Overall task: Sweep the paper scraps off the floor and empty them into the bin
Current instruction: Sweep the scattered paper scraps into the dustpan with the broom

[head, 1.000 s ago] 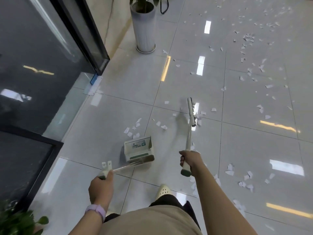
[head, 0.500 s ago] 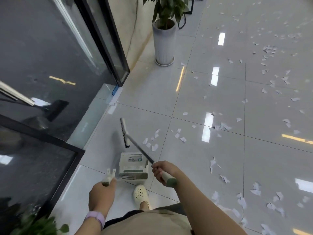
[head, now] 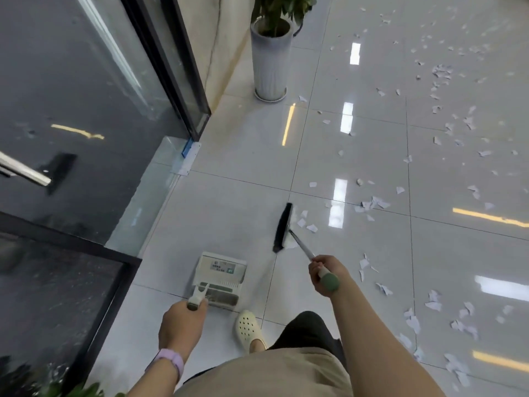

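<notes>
White paper scraps [head: 310,227] beside black broom [head: 282,228], right hand [head: 326,275] gripping it, left hand [head: 180,322] gripping dustpan [head: 220,277]

Dustpan [head: 220,277] sits on the floor [head: 229,213] left of the broom head [head: 283,227]; paper scraps [head: 307,223] lie just right of it.
</notes>
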A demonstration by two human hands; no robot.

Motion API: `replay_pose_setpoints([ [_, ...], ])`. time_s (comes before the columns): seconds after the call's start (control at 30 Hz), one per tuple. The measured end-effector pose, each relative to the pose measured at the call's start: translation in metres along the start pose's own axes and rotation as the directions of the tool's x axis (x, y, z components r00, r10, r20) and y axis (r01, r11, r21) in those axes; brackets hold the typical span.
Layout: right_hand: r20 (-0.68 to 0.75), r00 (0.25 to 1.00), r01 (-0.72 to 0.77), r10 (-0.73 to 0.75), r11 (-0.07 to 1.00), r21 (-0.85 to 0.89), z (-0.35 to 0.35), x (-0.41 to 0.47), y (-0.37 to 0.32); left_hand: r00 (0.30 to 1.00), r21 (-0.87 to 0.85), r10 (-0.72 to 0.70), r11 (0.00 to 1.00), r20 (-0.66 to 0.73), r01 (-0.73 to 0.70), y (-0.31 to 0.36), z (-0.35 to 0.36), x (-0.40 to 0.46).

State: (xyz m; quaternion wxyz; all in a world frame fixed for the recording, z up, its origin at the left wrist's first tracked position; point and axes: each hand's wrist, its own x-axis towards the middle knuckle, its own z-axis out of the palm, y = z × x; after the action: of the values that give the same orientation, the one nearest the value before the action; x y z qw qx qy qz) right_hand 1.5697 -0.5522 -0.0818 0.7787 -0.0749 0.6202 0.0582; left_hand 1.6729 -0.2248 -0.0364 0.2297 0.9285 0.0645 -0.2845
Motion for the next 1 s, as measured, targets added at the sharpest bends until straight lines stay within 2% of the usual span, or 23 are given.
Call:
replay_pose_setpoints([
  [0.1, -0.150, 0.968, 0.177, -0.202, 0.970, -0.167, 0.007, 0.002, -0.012, 0.996, 0.022, 0.056, 0.998, 0.063, -0.057, 0.024, 0.008, 0.006],
  [0.2, -0.290, 0.870, 0.316, -0.398, 0.903, -0.292, -0.010, -0.004, -0.026, 0.986, 0.070, 0.131, 0.988, 0.107, -0.139, 0.054, 0.018, 0.014],
  [0.4, -0.393, 0.810, 0.499, -0.435, 0.864, 0.073, -0.116, -0.037, -0.071, 0.946, 0.114, 0.253, 0.953, 0.201, -0.279, 0.125, 0.062, 0.007],
  [0.57, -0.485, 0.782, 0.550, -0.391, 0.798, 0.244, -0.192, -0.068, -0.070, 0.863, 0.175, 0.365, 0.880, 0.349, -0.442, 0.202, 0.105, -0.005],
  [0.73, -0.576, 0.768, 0.571, -0.281, 0.706, 0.418, -0.257, -0.089, -0.040, 0.731, 0.204, 0.470, 0.755, 0.495, -0.623, 0.271, 0.164, -0.024],
  [0.87, -0.632, 0.765, 0.562, -0.125, 0.608, 0.560, -0.303, -0.099, 0.011, 0.604, 0.217, 0.504, 0.629, 0.618, -0.747, 0.302, 0.213, -0.051],
  [1.0, -0.614, 0.789, 0.569, 0.009, 0.366, 0.736, -0.331, -0.107, 0.072, 0.468, 0.218, 0.512, 0.473, 0.720, -0.853, 0.324, 0.245, -0.068],
])
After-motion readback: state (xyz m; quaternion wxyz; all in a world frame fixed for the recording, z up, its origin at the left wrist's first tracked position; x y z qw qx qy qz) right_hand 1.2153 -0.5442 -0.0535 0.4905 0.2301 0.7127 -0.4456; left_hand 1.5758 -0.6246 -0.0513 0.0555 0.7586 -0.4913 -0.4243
